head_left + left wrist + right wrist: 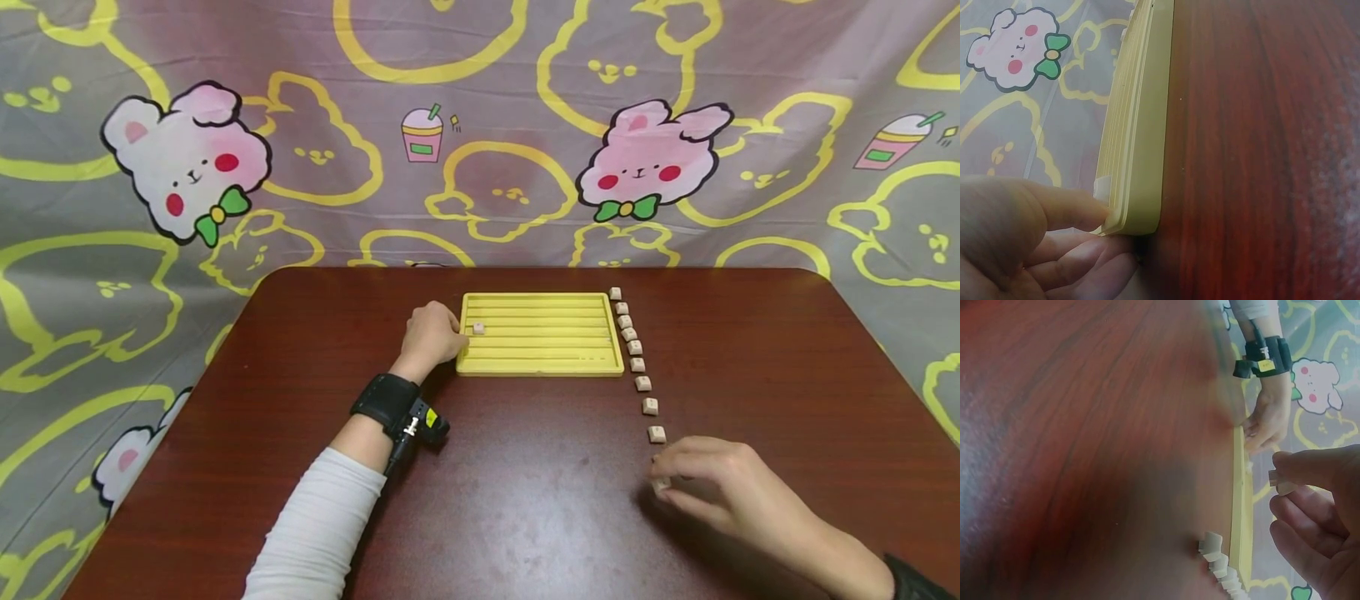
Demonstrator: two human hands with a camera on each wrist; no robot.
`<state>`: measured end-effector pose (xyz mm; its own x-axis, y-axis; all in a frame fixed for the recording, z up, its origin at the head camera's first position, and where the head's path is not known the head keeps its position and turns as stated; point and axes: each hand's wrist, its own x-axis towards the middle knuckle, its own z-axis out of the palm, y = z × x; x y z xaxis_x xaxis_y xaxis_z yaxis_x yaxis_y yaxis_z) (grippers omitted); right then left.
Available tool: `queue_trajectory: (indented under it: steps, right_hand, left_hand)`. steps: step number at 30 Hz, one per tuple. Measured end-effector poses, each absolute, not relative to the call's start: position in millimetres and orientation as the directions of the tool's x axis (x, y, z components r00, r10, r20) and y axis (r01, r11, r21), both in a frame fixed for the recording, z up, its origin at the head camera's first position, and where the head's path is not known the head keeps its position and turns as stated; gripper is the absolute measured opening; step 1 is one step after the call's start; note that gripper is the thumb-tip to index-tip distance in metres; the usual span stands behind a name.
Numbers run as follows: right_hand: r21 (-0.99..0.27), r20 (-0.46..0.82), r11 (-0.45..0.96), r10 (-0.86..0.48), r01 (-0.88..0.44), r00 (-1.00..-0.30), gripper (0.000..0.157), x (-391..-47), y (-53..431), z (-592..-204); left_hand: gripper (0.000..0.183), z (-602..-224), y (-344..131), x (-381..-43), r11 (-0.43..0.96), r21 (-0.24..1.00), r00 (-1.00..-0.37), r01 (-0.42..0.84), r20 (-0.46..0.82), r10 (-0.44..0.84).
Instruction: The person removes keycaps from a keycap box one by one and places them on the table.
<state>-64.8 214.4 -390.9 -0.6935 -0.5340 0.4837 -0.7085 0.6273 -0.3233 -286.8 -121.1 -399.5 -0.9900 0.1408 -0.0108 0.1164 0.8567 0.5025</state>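
Observation:
A yellow tray (540,372) with raised ridges running across it lies toward the back of the table. My left hand (433,333) grips its left end; in the left wrist view the thumb (1079,209) is on the rim and the other fingers are curled at the corner. Inside the tray, near that end, sits one small beige keycap (478,328). My right hand (731,483), low on the right, pinches another keycap (1282,482) between thumb and fingertips. Ahead of it a line of several loose keycaps (650,406) leads back along the tray's right side.
The dark red-brown table (495,500) ends at a patterned cloth (495,108) hanging behind it. A black wrist strap with a small camera (431,421) is on my left wrist.

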Motion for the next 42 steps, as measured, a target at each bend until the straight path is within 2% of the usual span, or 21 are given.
queue_trajectory:
  steps: [4,11,22,26,33,42]
  right_hand:
    - [-0.335,0.492,0.621,-0.527,-0.709,-0.693,0.030,-62,217,-392]
    - [-0.349,0.569,0.574,-0.498,-0.741,-0.654,0.050,-61,222,-396]
    - [-0.366,0.512,0.615,-0.494,-0.699,-0.703,0.033,-57,224,-401]
    - [-0.359,0.519,0.619,-0.489,-0.698,-0.701,0.035,-58,226,-405]
    - [-0.370,0.488,0.653,-0.468,-0.660,-0.737,0.038,-59,228,-412]
    - [-0.389,0.510,0.642,-0.448,-0.661,-0.735,0.041,-57,229,-423]
  left_hand:
    - [0.042,-399,-121,-287,0.860,0.495,-0.990,0.119,-0.004,0.139]
    - [0.042,-397,-121,-287,0.858,0.502,-0.992,0.105,-0.012,0.129]
    - [0.041,-396,-119,-287,0.865,0.496,-0.993,0.083,-0.030,0.113]
    - [0.040,-396,-119,-287,0.867,0.493,-0.994,0.070,-0.039,0.102]
    - [0.040,-397,-120,-288,0.863,0.497,-0.994,0.085,-0.023,0.111]
    - [0.043,-398,-119,-289,0.866,0.493,-0.992,0.089,-0.033,0.121]
